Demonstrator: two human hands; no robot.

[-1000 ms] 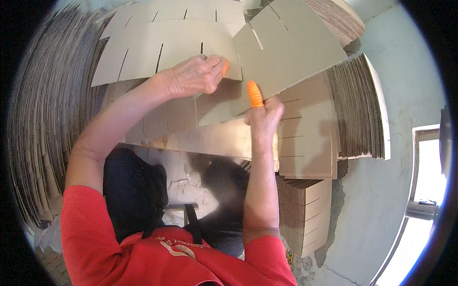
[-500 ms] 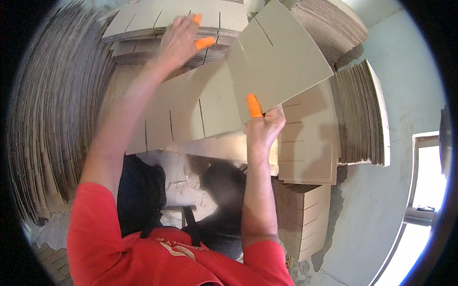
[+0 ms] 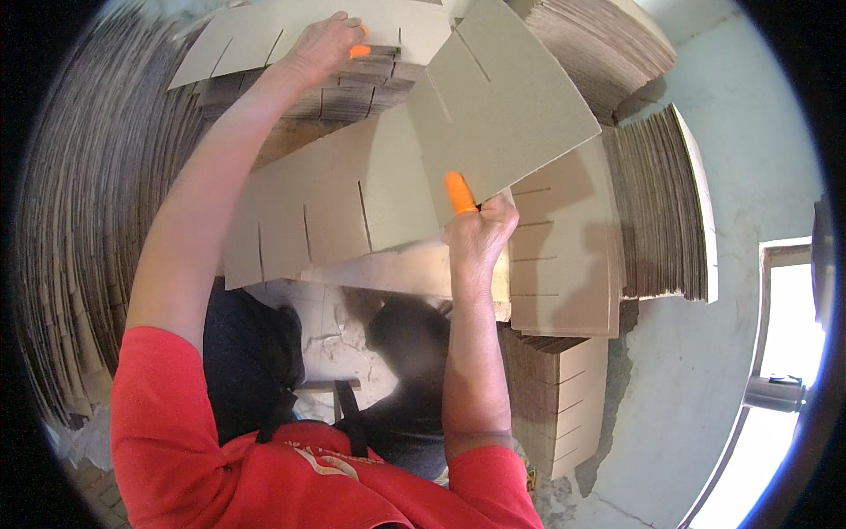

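Observation:
My right hand (image 3: 480,227), with an orange finger cot on the thumb, grips the near edge of a slotted cardboard sheet (image 3: 511,106). The sheet tilts up and to the right, and a long slotted cardboard strip (image 3: 330,212) stretches left from beside it. Whether the two are one folded piece, I cannot tell. At the far side my left hand (image 3: 326,51), with orange cots on two fingertips, pinches the near edge of the top cardboard strip (image 3: 238,46) of a pile. This strip sits a little off the slotted strips (image 3: 352,95) beneath it.
Tall cardboard stacks (image 3: 97,203) line the left side. More stand at the far right (image 3: 599,53), beside the wall (image 3: 687,379), and low on the right (image 3: 577,406). Slotted sheets (image 3: 564,264) lie just right of my right hand. A bright window (image 3: 789,309) is at the right.
My left hand has closed on the far pile's top strip, and that strip has shifted left. My right hand keeps its hold on the tilted sheet, which has moved slightly left.

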